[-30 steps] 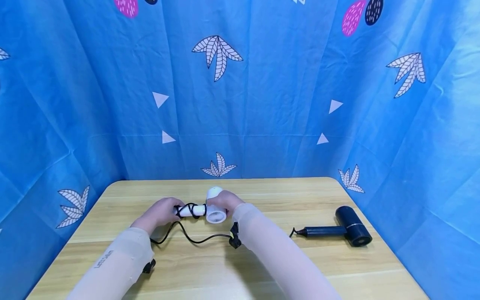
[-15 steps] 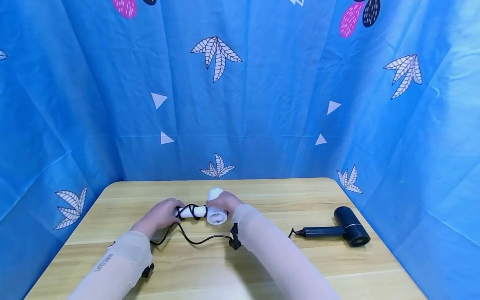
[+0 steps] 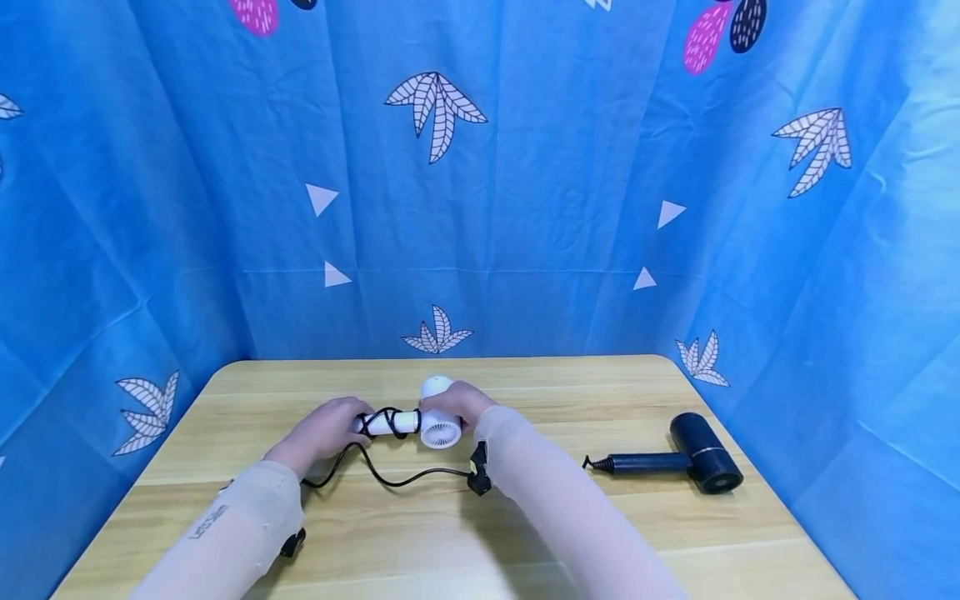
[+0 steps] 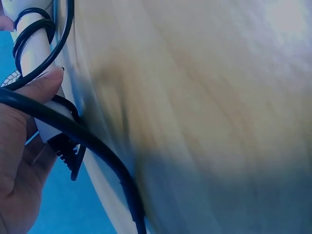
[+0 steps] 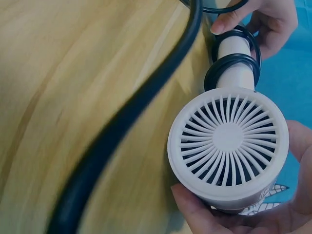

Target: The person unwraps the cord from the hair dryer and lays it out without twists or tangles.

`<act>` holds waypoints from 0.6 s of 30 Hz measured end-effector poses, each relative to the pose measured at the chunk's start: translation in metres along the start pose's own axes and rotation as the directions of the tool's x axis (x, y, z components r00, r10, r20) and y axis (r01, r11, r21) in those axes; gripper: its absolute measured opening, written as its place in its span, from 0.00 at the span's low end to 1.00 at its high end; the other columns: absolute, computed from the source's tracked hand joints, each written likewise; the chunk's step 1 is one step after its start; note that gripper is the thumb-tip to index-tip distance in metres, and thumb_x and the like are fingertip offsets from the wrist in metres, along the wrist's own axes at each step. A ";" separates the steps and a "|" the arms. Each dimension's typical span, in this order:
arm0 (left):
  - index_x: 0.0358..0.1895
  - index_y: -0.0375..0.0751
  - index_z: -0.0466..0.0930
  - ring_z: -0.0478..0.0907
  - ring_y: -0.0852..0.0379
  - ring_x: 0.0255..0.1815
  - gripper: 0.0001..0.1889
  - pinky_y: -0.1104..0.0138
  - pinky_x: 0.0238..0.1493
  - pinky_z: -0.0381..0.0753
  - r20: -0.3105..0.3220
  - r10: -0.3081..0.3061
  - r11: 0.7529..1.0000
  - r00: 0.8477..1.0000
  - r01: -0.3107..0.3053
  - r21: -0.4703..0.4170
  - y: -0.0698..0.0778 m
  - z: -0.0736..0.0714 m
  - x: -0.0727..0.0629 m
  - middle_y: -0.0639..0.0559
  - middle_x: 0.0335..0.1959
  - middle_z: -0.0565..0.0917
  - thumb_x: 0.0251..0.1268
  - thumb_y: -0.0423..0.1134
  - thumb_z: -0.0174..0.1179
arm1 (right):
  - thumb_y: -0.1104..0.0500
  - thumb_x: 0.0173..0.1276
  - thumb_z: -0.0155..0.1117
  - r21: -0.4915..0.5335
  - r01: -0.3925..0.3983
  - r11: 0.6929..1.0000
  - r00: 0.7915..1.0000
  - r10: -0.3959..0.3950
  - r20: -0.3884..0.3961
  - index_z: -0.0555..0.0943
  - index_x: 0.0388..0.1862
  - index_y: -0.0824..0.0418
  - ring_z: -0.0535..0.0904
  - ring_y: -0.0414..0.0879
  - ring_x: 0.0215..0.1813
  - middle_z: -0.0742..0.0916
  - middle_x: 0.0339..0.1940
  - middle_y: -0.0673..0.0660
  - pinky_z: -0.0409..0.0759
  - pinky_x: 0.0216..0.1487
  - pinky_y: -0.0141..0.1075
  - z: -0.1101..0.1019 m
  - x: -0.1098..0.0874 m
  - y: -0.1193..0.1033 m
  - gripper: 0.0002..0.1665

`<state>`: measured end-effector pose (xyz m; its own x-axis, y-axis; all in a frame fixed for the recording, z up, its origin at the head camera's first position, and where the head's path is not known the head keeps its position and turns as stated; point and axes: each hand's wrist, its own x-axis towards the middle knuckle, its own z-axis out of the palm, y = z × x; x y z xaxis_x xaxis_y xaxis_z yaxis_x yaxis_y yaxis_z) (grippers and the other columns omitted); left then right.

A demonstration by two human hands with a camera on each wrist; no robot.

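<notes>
Left sleeve (image 3: 225,533): a pale, pinkish-white fabric is being worn over the forearm.
Lettering (image 3: 208,522): dark print, too blurred for sure reading, is being borne by that sleeve.
Right sleeve (image 3: 577,517): a smooth fabric of matching paleness is being worn.
Cuffs (image 3: 273,492): slightly creased ends are being shown.
Small black piece (image 3: 293,543): it is being partly hidden by the left sleeve.

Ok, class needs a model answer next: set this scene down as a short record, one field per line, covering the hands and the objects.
Left hand: holds the handle of the white hair dryer
Right hand: grips its head
Cord: black, looped round that handle
Black hair dryer: lies untouched, at the person's right
Table: pale wood grain
Curtain: blue, with leaf prints
</notes>
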<state>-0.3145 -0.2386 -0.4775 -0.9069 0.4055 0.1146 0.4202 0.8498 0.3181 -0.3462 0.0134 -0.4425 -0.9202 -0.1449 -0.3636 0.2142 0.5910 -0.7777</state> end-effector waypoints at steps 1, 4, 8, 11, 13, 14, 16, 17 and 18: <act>0.49 0.39 0.85 0.81 0.44 0.50 0.21 0.48 0.56 0.79 -0.001 -0.002 1.000 1.000 0.002 -0.009 0.001 -0.001 0.001 0.47 0.46 0.85 0.51 0.41 0.78 | 0.50 0.55 0.76 -0.002 0.005 1.000 1.000 -0.005 0.000 0.75 0.48 0.66 0.83 0.50 0.31 0.83 0.33 0.59 0.86 0.32 0.42 -0.002 0.000 0.001 0.29; 0.49 0.39 0.85 0.81 0.45 0.50 0.20 0.49 0.55 0.80 -0.007 0.000 1.000 1.000 0.000 -0.027 0.002 -0.003 0.003 0.47 0.46 0.85 0.52 0.39 0.77 | 0.49 0.55 0.77 0.009 0.022 1.000 1.000 -0.022 0.014 0.76 0.46 0.66 0.82 0.49 0.30 0.84 0.32 0.59 0.86 0.33 0.41 -0.007 0.001 0.002 0.29; 0.49 0.38 0.85 0.81 0.45 0.49 0.20 0.49 0.54 0.80 -0.023 0.015 0.999 1.000 -0.016 -0.033 0.003 -0.006 0.006 0.46 0.46 0.85 0.52 0.38 0.77 | 0.49 0.56 0.76 0.042 0.031 0.999 0.999 -0.032 0.027 0.75 0.47 0.66 0.82 0.49 0.31 0.84 0.34 0.59 0.86 0.36 0.42 -0.012 -0.003 0.001 0.29; 0.50 0.39 0.85 0.81 0.44 0.50 0.20 0.49 0.55 0.80 -0.032 0.017 0.999 0.999 -0.018 -0.044 0.006 -0.009 0.008 0.46 0.46 0.85 0.52 0.38 0.77 | 0.50 0.57 0.76 0.073 0.034 0.997 0.999 -0.036 0.026 0.75 0.48 0.66 0.83 0.50 0.33 0.84 0.35 0.60 0.85 0.36 0.41 -0.016 -0.006 0.000 0.29; 0.49 0.38 0.86 0.81 0.44 0.50 0.20 0.48 0.55 0.80 -0.040 0.023 0.998 0.999 -0.025 -0.050 0.008 -0.011 0.009 0.46 0.46 0.86 0.52 0.37 0.77 | 0.50 0.56 0.76 0.069 0.037 0.997 0.999 -0.039 0.021 0.74 0.48 0.67 0.83 0.50 0.33 0.84 0.35 0.60 0.85 0.35 0.40 -0.018 -0.007 -0.002 0.30; 0.49 0.39 0.86 0.81 0.45 0.50 0.19 0.49 0.56 0.79 -0.044 0.020 0.998 0.999 -0.022 -0.053 0.009 -0.011 0.009 0.46 0.45 0.86 0.52 0.37 0.77 | 0.50 0.56 0.76 0.057 0.040 0.998 0.999 -0.041 0.016 0.74 0.48 0.67 0.83 0.50 0.33 0.84 0.35 0.60 0.85 0.34 0.40 -0.019 -0.007 -0.002 0.30; 0.48 0.39 0.86 0.81 0.45 0.49 0.19 0.49 0.56 0.80 -0.049 0.019 0.998 0.999 -0.022 -0.059 0.012 -0.013 0.010 0.47 0.45 0.86 0.52 0.37 0.77 | 0.49 0.56 0.76 0.026 0.044 0.999 0.999 -0.044 0.004 0.74 0.48 0.67 0.83 0.50 0.32 0.83 0.35 0.59 0.85 0.33 0.39 -0.022 -0.007 -0.004 0.31; 0.48 0.39 0.86 0.81 0.45 0.49 0.19 0.48 0.55 0.80 -0.052 0.026 0.998 0.998 -0.029 -0.058 0.013 -0.014 0.011 0.46 0.45 0.86 0.53 0.37 0.77 | 0.49 0.55 0.76 0.012 0.046 0.999 0.999 -0.046 0.000 0.74 0.48 0.67 0.83 0.50 0.32 0.83 0.35 0.59 0.85 0.32 0.39 -0.024 -0.007 -0.005 0.31; 0.49 0.38 0.86 0.81 0.45 0.49 0.19 0.48 0.56 0.80 -0.054 0.028 0.998 0.998 -0.031 -0.060 0.014 -0.015 0.011 0.46 0.45 0.86 0.53 0.37 0.77 | 0.48 0.55 0.76 -0.008 0.049 0.999 0.999 -0.049 -0.004 0.74 0.47 0.67 0.83 0.49 0.32 0.83 0.35 0.59 0.85 0.31 0.39 -0.025 -0.007 -0.006 0.32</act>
<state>-0.3190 -0.2273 -0.4576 -0.8952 0.4102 0.1740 0.4455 0.8149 0.3707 -0.3490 0.0312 -0.4223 -0.9309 -0.1703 -0.3232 0.1666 0.5893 -0.7905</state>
